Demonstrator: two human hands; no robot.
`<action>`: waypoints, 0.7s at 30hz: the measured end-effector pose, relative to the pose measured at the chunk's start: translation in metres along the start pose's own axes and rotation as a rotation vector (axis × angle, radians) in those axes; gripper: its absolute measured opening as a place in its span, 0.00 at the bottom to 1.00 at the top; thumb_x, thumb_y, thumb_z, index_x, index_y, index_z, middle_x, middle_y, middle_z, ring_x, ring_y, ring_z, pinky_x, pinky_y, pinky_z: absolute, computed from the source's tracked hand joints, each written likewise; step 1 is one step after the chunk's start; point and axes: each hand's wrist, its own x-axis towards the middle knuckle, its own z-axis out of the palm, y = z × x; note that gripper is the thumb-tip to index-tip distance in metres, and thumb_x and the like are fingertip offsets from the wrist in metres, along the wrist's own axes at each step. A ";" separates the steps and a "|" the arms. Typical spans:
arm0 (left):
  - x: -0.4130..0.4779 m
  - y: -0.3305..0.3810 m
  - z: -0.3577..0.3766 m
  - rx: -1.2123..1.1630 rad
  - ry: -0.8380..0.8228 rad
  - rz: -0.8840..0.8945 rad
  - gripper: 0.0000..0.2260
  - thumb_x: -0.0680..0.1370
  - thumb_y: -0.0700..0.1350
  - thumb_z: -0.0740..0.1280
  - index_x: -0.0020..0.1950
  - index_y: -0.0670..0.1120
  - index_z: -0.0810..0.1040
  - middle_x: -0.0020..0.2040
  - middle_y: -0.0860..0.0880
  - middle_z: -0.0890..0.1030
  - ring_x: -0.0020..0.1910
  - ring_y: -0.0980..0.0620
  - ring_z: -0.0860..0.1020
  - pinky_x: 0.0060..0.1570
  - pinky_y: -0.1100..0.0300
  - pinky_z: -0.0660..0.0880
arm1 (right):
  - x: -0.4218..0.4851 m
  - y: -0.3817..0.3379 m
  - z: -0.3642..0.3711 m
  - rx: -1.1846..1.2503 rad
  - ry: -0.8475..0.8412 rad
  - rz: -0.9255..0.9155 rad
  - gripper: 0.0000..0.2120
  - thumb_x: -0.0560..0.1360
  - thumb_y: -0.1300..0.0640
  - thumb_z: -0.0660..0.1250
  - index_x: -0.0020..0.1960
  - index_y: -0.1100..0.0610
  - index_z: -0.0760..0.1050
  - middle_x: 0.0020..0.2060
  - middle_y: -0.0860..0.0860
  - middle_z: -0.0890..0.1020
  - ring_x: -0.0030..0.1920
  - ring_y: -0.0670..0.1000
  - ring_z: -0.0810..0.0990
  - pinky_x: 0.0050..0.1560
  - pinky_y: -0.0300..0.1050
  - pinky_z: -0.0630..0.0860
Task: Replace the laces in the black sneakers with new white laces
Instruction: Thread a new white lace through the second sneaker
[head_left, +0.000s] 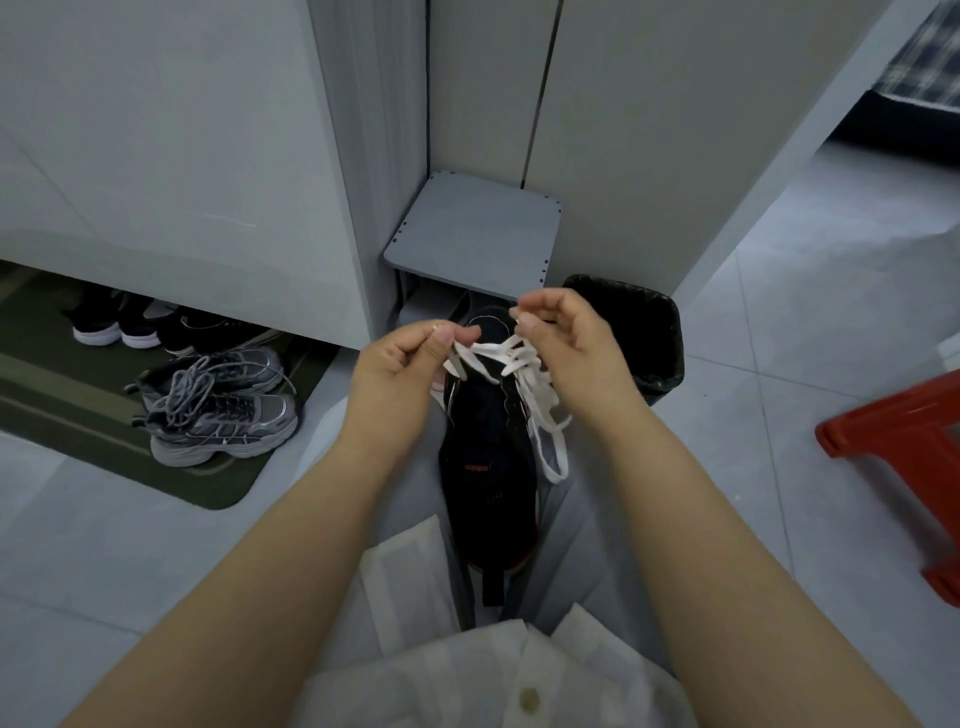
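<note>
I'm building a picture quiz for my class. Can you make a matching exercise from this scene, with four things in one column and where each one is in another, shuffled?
Things:
1 black sneaker
2 white lace
3 grey sneakers
4 red stool

Places:
A on the green mat
B at the right edge, on the tiled floor
C between the person's legs
D pinched by the left hand and the right hand

Pairs: 1-C; 2-D; 3-A; 4-B

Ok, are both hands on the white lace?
Yes, the left hand and the right hand each pinch the white lace above the black sneaker.
</note>
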 end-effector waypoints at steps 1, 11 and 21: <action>0.000 0.000 -0.001 -0.009 -0.009 -0.017 0.10 0.79 0.41 0.60 0.45 0.44 0.81 0.48 0.49 0.84 0.46 0.52 0.79 0.48 0.65 0.74 | 0.008 0.003 -0.002 -0.086 -0.050 0.002 0.08 0.77 0.64 0.62 0.54 0.55 0.74 0.51 0.49 0.79 0.51 0.44 0.77 0.53 0.30 0.72; -0.010 0.021 -0.027 -0.106 -0.207 -0.030 0.13 0.81 0.41 0.56 0.36 0.42 0.70 0.24 0.55 0.67 0.25 0.57 0.67 0.42 0.61 0.77 | 0.036 0.011 0.009 -0.745 -0.384 0.009 0.14 0.68 0.54 0.73 0.53 0.50 0.79 0.46 0.46 0.81 0.49 0.48 0.78 0.55 0.45 0.74; 0.009 0.001 -0.034 0.818 -0.329 -0.182 0.11 0.81 0.41 0.54 0.50 0.40 0.75 0.42 0.47 0.76 0.45 0.47 0.74 0.40 0.60 0.63 | 0.021 -0.045 -0.010 -0.746 -0.247 0.014 0.14 0.74 0.48 0.66 0.34 0.54 0.76 0.26 0.49 0.74 0.25 0.45 0.73 0.28 0.36 0.70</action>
